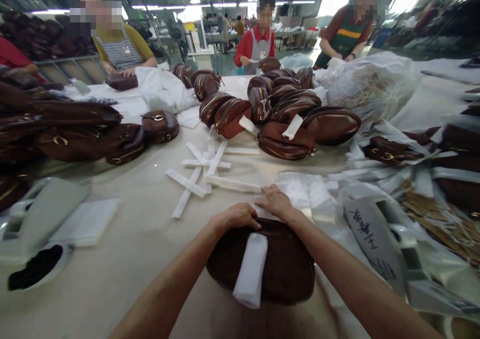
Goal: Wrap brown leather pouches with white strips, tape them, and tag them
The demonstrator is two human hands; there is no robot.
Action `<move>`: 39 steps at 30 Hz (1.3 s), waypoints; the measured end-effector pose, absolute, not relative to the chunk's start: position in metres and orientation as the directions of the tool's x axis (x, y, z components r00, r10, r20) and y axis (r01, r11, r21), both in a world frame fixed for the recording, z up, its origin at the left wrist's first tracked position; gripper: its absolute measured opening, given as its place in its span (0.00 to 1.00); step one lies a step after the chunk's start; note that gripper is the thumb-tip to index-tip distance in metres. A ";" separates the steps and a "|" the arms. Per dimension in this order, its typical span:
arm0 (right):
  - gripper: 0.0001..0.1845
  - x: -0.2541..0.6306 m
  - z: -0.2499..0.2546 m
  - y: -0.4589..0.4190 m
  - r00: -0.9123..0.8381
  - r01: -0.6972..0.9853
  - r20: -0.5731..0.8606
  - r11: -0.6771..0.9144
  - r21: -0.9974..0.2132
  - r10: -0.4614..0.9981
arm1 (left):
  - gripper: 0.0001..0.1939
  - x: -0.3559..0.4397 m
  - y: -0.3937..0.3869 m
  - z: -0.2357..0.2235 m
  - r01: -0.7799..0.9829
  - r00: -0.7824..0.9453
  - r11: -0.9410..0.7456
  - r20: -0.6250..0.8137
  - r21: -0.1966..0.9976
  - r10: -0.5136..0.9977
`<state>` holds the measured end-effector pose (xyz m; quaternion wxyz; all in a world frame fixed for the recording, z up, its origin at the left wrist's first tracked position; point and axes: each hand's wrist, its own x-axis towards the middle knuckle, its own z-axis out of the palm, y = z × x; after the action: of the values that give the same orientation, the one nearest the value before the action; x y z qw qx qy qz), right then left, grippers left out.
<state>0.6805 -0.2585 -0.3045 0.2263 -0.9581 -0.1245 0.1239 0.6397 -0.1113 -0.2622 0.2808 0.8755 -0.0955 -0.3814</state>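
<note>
A dark brown leather bag point(288, 264) lies in front of me, with a rolled white wrap point(252, 271) across its near face. My left hand point(240, 215) is closed on the bag's top edge, thumb on the near side; its other fingers are partly hidden behind. Just beyond that edge, my right hand point(276, 201) has its fingertips closed on the end of a white strip point(234, 183). The strip stretches left toward a loose pile of similar white strips point(187, 184) on the table.
Several finished-looking brown bags point(287, 141) stand across the table, with more bags point(75, 129) at left. Grey tape dispensers point(56, 214) point(375, 234) flank me. A large clear plastic sack point(371, 89) sits at back right. Co-workers stand along the far side.
</note>
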 end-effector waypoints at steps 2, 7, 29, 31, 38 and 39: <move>0.10 0.683 -0.306 -0.257 0.938 0.159 -0.196 -0.857 -0.491 0.286 | 0.11 0.635 -0.112 -0.260 -0.008 0.725 -0.848 -0.581 0.531 -0.370; 0.03 0.682 -0.303 -0.259 0.939 0.115 -0.190 -0.782 -0.612 0.287 | 0.14 0.620 -0.114 -0.250 -0.091 0.800 -0.898 -0.505 0.430 -0.323; 0.17 0.559 -0.270 -0.270 0.874 0.430 0.183 -0.541 -0.723 0.451 | 0.17 0.601 -0.101 -0.264 -0.017 0.880 -0.806 -0.373 0.592 -0.293; 0.18 0.558 -0.274 -0.272 0.844 0.504 0.264 -0.523 -0.687 0.467 | 0.18 0.601 -0.099 -0.266 -0.027 0.876 -0.769 -0.356 0.638 -0.326; 0.18 0.548 -0.258 -0.275 0.816 0.495 0.191 -0.489 -0.718 0.546 | 0.21 0.602 -0.098 -0.278 0.006 0.887 -0.717 -0.335 0.697 -0.318; 0.19 0.545 -0.256 -0.275 0.823 0.484 0.185 -0.492 -0.723 0.537 | 0.22 0.602 -0.098 -0.278 0.011 0.890 -0.714 -0.332 0.700 -0.311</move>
<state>0.5450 -0.2749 -0.2561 0.4079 -0.8631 -0.2960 0.0326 0.6016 -0.0978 -0.2782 0.3687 0.8996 -0.0835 -0.2187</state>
